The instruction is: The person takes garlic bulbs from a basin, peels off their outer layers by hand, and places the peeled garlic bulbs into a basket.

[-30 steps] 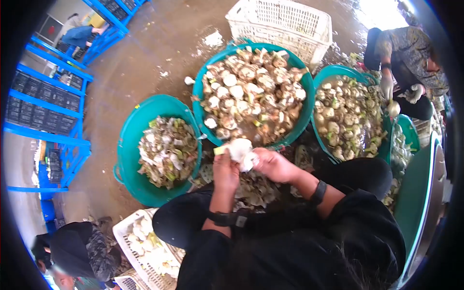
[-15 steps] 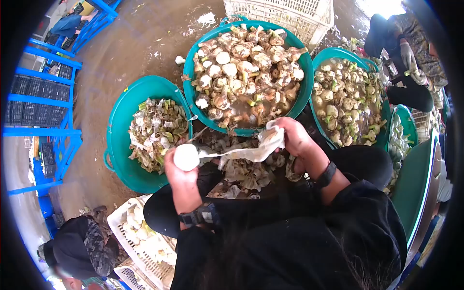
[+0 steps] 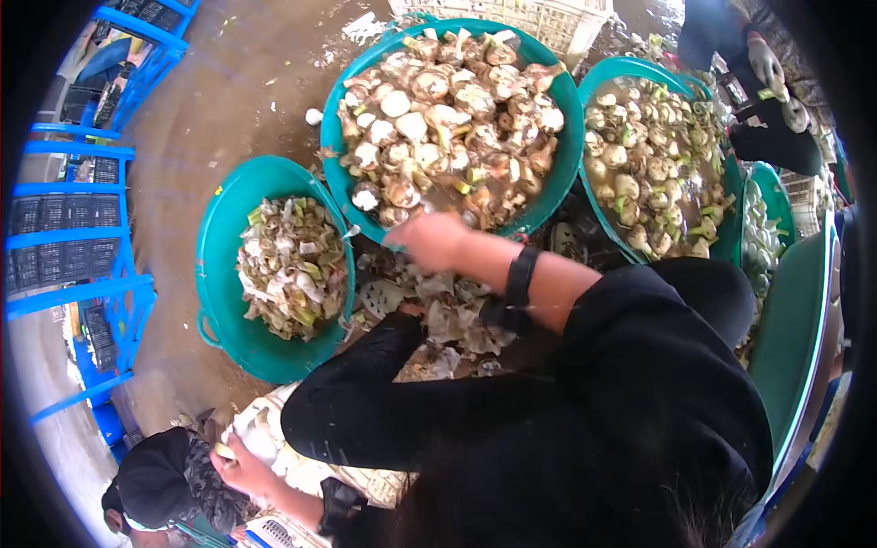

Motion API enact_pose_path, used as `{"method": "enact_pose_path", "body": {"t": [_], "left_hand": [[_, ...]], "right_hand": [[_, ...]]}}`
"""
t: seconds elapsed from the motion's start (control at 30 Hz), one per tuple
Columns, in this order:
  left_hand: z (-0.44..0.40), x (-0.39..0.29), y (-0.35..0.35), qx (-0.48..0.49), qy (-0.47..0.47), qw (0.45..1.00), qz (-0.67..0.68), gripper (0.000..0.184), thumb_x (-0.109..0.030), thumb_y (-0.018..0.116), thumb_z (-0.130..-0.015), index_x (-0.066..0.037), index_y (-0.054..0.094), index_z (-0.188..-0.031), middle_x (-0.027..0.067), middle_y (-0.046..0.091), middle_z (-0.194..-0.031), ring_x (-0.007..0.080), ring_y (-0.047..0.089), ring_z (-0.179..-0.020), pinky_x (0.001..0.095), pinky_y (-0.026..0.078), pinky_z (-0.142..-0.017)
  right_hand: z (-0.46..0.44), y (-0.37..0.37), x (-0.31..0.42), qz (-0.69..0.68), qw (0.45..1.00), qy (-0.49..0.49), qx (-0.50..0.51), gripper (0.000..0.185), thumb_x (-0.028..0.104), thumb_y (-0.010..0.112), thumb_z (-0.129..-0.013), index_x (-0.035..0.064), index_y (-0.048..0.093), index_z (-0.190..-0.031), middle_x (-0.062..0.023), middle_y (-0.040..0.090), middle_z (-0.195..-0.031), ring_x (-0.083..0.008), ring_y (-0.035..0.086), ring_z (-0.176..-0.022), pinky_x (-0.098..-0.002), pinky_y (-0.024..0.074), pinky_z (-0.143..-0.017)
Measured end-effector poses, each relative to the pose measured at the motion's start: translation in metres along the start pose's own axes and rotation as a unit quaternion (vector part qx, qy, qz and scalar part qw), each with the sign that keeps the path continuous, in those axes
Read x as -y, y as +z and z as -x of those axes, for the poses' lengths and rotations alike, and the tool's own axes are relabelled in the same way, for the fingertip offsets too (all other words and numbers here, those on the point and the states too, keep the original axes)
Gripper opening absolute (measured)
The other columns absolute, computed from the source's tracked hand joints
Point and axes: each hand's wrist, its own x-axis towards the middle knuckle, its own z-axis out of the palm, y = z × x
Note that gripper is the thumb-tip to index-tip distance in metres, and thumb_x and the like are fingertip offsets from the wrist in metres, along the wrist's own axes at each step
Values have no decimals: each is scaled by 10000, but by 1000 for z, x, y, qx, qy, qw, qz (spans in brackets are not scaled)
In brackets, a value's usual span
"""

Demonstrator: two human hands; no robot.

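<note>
My left hand (image 3: 245, 470) is over the white crate (image 3: 384, 484) at lower left, its fingers closed around the pale yellow-green stem (image 3: 224, 451) of a white bulb, against other white bulbs (image 3: 294, 469). At the near rim of the large green tub (image 3: 571, 137), full of brown-skinned and whitish bulbs (image 3: 429, 87), is my right hand (image 3: 429, 239). Its fingers are blurred, and whatever they hold is hidden. Loose papery skins (image 3: 457, 315) lie below it, in front of my legs.
A green tub of peelings (image 3: 228, 310) stands left; another, with bulbs in water (image 3: 639, 164), stands right. Further back is a white crate (image 3: 512, 11). A gloved co-worker (image 3: 776, 82) sits at upper right, another person (image 3: 160, 479) at lower left. Blue racks (image 3: 68, 237) line the far left.
My left hand has moved down and left to the crate with the bulb. My right hand has moved left to the large tub's rim, and the strip of skin no longer shows in it. The view has shifted.
</note>
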Motion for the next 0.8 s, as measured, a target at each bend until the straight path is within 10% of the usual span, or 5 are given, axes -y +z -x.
{"method": "enact_pose_path", "body": {"t": [0.27, 0.33, 0.37, 0.5, 0.8], "left_hand": [[41, -41, 83, 109, 73, 974, 185, 192, -150, 545, -792, -16, 524, -927, 71, 530, -913, 196, 542, -783, 302, 449, -737], [79, -92, 133, 284, -125, 866, 393, 267, -177, 536, -780, -43, 472, -1001, 68, 521, -938, 187, 559, -804, 310, 490, -632], [95, -99, 168, 407, -195, 807, 381, 370, -253, 533, -807, -70, 414, -1107, 97, 507, -998, 210, 553, -835, 325, 495, -641], [174, -142, 227, 535, -328, 604, 492, 495, -517, 355, -869, -129, 376, -1176, 51, 512, -1006, 178, 559, -784, 297, 472, -576], [162, -118, 228, 464, 14, 832, 303, 271, -257, 531, -847, 4, 602, -818, -9, 542, -607, 65, 477, -552, 225, 370, -496]], "right_hand": [[-38, 52, -110, 173, 953, 91, 233, 229, 124, 548, -700, 45, 647, -891, -120, 611, -996, -275, 574, -948, -386, 439, -775], [-36, 65, -104, -107, 979, 170, 10, 394, 117, 495, -798, 85, 436, -1186, -129, 616, -937, -242, 601, -835, -364, 461, -671], [-21, 43, -78, -525, 827, 199, 15, 320, 137, 495, -844, 78, 414, -1147, -100, 588, -951, -157, 567, -834, -258, 444, -689], [28, 21, -4, -422, 858, 98, -276, 87, 48, 563, -765, 43, 528, -844, -78, 569, -727, -159, 554, -711, -293, 446, -666], [81, -2, 8, -29, 999, -22, -26, 251, 224, 455, -761, 52, 588, -635, -164, 586, -651, -354, 569, -574, -445, 471, -566]]}}
